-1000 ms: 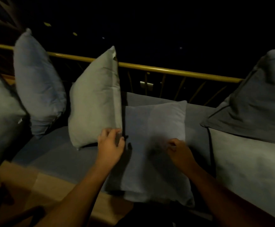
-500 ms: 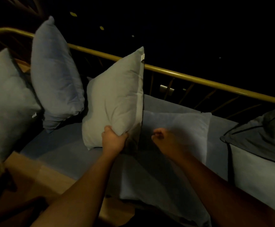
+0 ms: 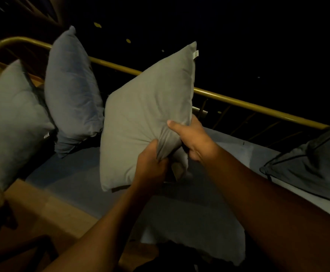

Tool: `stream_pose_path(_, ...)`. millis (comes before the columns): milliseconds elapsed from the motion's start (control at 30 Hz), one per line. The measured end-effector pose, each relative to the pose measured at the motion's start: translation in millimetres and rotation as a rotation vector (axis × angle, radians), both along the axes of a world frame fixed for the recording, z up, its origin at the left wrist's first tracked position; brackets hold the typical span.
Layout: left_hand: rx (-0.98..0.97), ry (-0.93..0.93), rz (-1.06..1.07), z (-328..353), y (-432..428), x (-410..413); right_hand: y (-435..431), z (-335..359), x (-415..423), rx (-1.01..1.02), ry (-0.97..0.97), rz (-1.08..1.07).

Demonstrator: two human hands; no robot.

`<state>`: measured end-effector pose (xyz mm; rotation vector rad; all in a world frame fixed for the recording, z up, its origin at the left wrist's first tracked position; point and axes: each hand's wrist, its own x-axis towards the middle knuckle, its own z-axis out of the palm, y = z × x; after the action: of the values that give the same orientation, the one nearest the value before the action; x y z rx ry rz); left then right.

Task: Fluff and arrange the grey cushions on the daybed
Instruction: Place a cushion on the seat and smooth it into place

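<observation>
A light grey cushion (image 3: 146, 114) stands upright in the middle of the daybed, its lower right corner bunched. My left hand (image 3: 152, 165) grips that corner from below, and my right hand (image 3: 191, 140) clamps the same edge from the right. A flat grey cushion (image 3: 199, 216) lies on the seat beneath my forearms. Two more grey cushions lean against the rail: a blue-grey one (image 3: 72, 95) and another (image 3: 13, 122) at far left. On the right lies a dark grey piped cushion (image 3: 309, 165).
A yellow metal rail (image 3: 248, 104) runs along the back of the daybed, curving down at the left. The wooden front frame (image 3: 48, 211) borders the dark seat mattress (image 3: 72, 173). Beyond the rail everything is dark.
My right hand has moved left off the flat cushion and taken hold of the light grey cushion beside my left hand. The cushion is now lifted and squeezed. The view shifted left.
</observation>
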<state>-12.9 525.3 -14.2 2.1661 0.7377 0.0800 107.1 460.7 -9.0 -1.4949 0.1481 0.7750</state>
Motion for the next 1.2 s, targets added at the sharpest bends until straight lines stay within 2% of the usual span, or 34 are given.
stream_pose_path(67,-0.005,0.029,-0.043,5.1,-5.6,-4.0,-7.7,5.4,-4.9,-0.003,-0.041,-0.088)
stream_pose_path(167,-0.212,-0.011,-0.175,7.6,-3.6,-19.7,-31.2,14.6,-12.1,-0.004,-0.107,-0.14)
stream_pose_path(200,-0.286,-0.08,-0.121,6.1,-0.3,-25.3,-41.2,19.7,-16.0,0.013,-0.126,-0.146)
stream_pose_path(267,-0.44,-0.141,0.164,5.6,10.0,-32.8,-64.1,30.1,-25.9,0.058,-0.132,-0.168)
stream_pose_path(333,-0.35,-0.146,0.354,0.2,29.7,-36.2,-92.7,42.4,-35.3,0.09,-0.13,-0.19)
stream_pose_path(433,-0.422,-0.01,0.405,-13.0,54.2,-29.1,-146.1,61.0,-46.4,0.142,-0.136,-0.264)
stream_pose_path(533,-0.707,0.102,0.344,-9.6,46.0,-11.6,-206.4,74.1,-64.2,0.123,-0.147,-0.321)
stream_pose_path(600,-0.855,0.194,0.195,-7.9,23.9,-1.0,-248.7,80.1,-80.8,0.033,-0.177,-0.336)
stream_pose_path(667,-0.875,0.266,0.138,-10.8,-5.3,5.1,-292.2,85.9,-98.2,-0.163,-0.258,-0.31)
stream_pose_path(733,-0.862,0.262,0.14,-16.4,-41.9,9.0,-337.4,87.2,-113.8,-0.343,-0.308,-0.315)
stream_pose_path(867,-0.913,0.229,0.016,-21.5,-131.0,6.5,-415.4,63.9,-152.4,-0.559,-0.204,-0.416)
stream_pose_path(967,-0.887,0.256,-0.082,-29.9,-194.1,3.4,-460.5,39.1,-180.2,-0.633,-0.077,-0.602)
stream_pose_path(1033,-0.85,0.273,-0.163,-32.3,-235.0,3.9,-487.0,26.7,-192.9,-0.759,-0.02,-0.725)
stream_pose_path(1133,-0.795,0.294,-0.28,-32.7,-292.6,8.6,-519.5,16.5,-198.8,-0.9,-0.042,-0.853)
stream_pose_path(1200,-0.761,0.322,-0.357,-40.8,-323.5,15.1,-533.7,10.6,-194.5,-0.979,-0.055,-0.845)
